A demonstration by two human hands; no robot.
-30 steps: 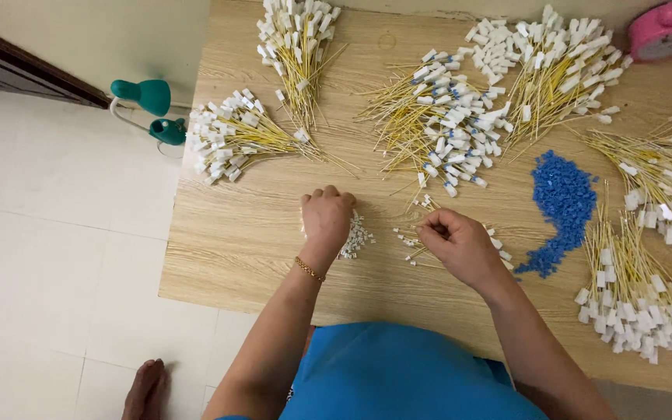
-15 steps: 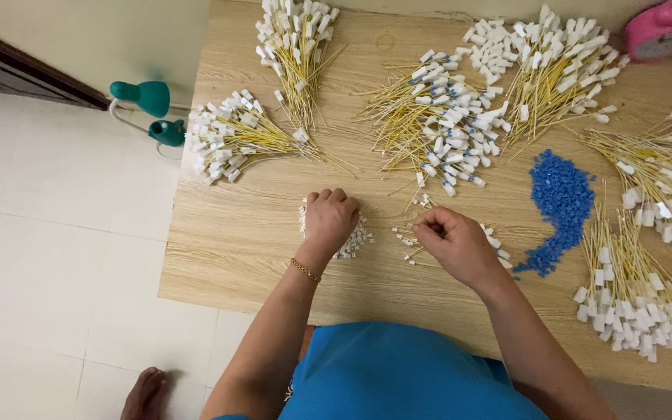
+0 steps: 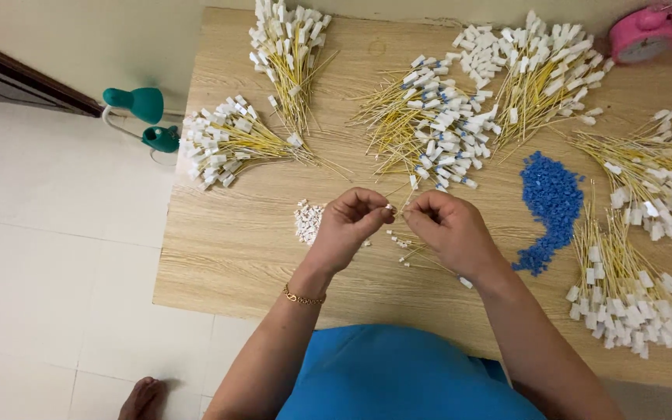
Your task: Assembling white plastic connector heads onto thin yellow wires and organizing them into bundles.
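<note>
While hands meet, fingers (image 3: 383,208) seemingly pinch a tag (image 3: 393,208).

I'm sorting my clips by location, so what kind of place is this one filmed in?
Probably a home set up for piecework, not a factory. A low wooden table sits on a tiled floor, heaped with bundles of yellow ties with white tags and a pile of small blue pieces; a pink alarm clock sits at one corner.

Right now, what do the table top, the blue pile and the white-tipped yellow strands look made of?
Table top: pale wood or wood-look laminate, matte, with straight grain lines. Blue pile: small loose pieces, probably moulded plastic, given their uniform saturated colour. Yellow strands: thin, stiff-looking, likely plastic or coated wire, too fine to tell. Their white tips look like blocky plastic.
</note>
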